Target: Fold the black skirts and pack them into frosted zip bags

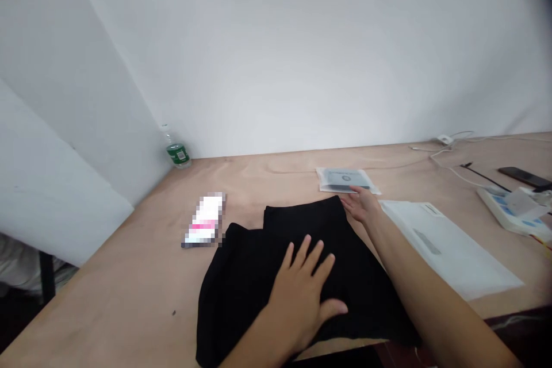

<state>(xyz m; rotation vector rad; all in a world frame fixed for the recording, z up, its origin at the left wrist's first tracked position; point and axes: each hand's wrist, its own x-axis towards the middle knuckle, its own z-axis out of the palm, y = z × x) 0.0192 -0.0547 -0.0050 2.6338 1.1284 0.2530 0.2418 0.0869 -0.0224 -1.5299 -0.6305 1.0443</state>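
A black garment (241,282) lies spread on the table in front of me, partly folded over at its upper left; whether it is a skirt or shorts I cannot tell. Flat on its middle rests my left hand (302,290), fingers spread. My right hand (360,205) is at the garment's upper right corner, palm turned partly up and fingers stretched out, the fingertips close to the black edge. Just beyond those fingers is a small clear plastic packet (345,179) with a grey-blue printed item inside. My right forearm crosses over the garment's right side.
A phone with a lit, blurred screen (204,219) lies left of the garment. A bottle with a green label (177,152) stands in the back left corner. To the right are a white plastic bag (452,250), a power strip (513,210), cables and a dark phone (524,176).
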